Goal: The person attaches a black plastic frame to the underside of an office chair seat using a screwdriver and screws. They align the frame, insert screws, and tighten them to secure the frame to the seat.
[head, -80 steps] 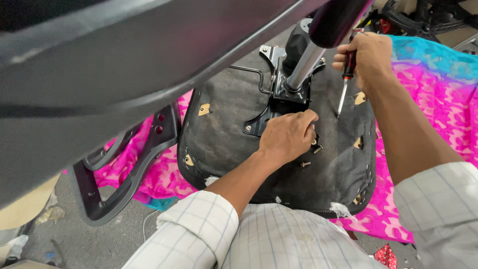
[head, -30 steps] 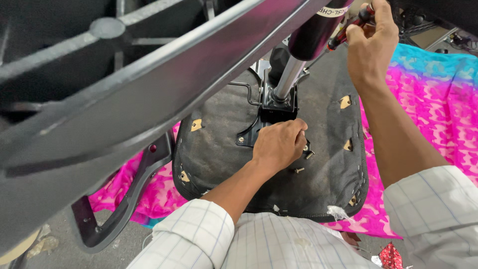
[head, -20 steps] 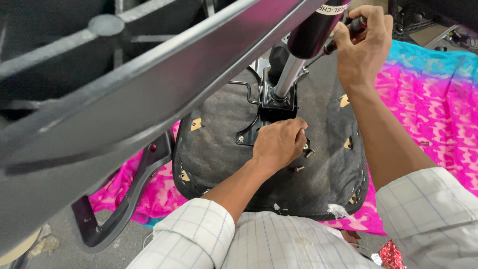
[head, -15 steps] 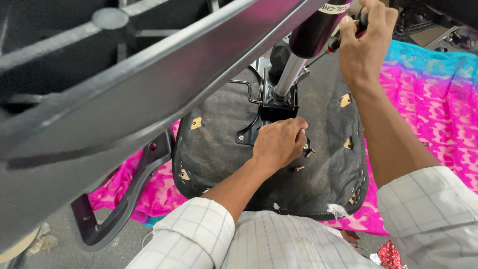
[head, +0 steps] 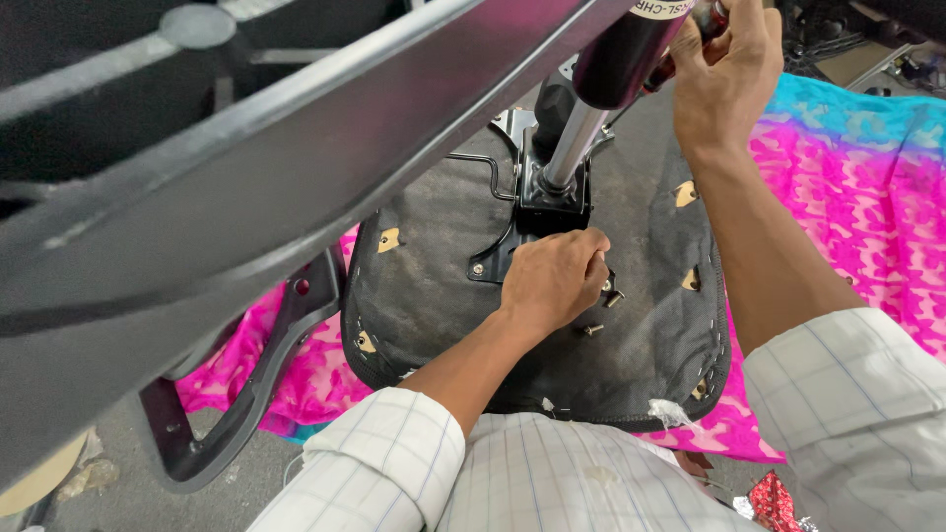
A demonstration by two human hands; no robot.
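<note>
An upturned office chair seat (head: 434, 286) with black underside fabric lies on a pink and blue cloth (head: 857, 187). A metal mounting plate (head: 512, 236) sits at its middle, and a chrome gas cylinder (head: 576, 138) with a dark upper sleeve rises from it. My left hand (head: 552, 281) rests closed on the plate's near edge, with loose bolts (head: 596, 327) beside it. My right hand (head: 724, 69) is raised beside the cylinder's top, shut on a red-handled screwdriver (head: 690, 39), of which only part shows.
A black chair base leg (head: 246, 167) crosses the upper left close to the camera and hides much of the scene. A black armrest frame (head: 246, 394) lies at the left on the cloth and floor. A red wrapper (head: 774, 493) lies at the bottom right.
My right hand has risen with the screwdriver from beside the seat to the top of the cylinder. My left hand has stayed on the plate.
</note>
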